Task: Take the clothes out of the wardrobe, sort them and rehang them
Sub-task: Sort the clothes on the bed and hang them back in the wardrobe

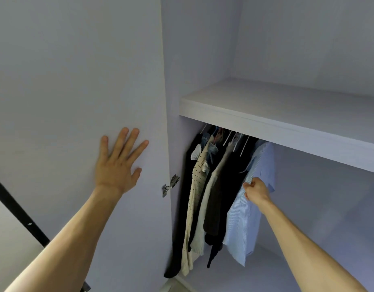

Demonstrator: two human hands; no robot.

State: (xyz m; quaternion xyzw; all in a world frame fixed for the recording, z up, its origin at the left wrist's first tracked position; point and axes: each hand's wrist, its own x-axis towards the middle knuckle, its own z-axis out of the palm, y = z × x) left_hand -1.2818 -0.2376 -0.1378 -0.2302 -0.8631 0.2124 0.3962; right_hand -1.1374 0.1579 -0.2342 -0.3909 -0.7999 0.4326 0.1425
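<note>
Two hands shared the job: the left hand [116,165] lay flat, fingers spread, on the wardrobe door [76,81], probably to keep it open, while the right hand [256,191] clutched the blue striped shirt [243,228], rightmost in the hanging row. Dark garments [224,186] and a dotted cream top [194,186] crowded beside it under the shelf [287,114].

dim, bluish | soft focus | wide-angle bend at edges

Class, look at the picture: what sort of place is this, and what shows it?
Probably a bedroom, at an open fitted wardrobe: clothes hang under a shelf, the left hand rests on the hinged door, and the right hand grips a blue striped shirt.
</note>
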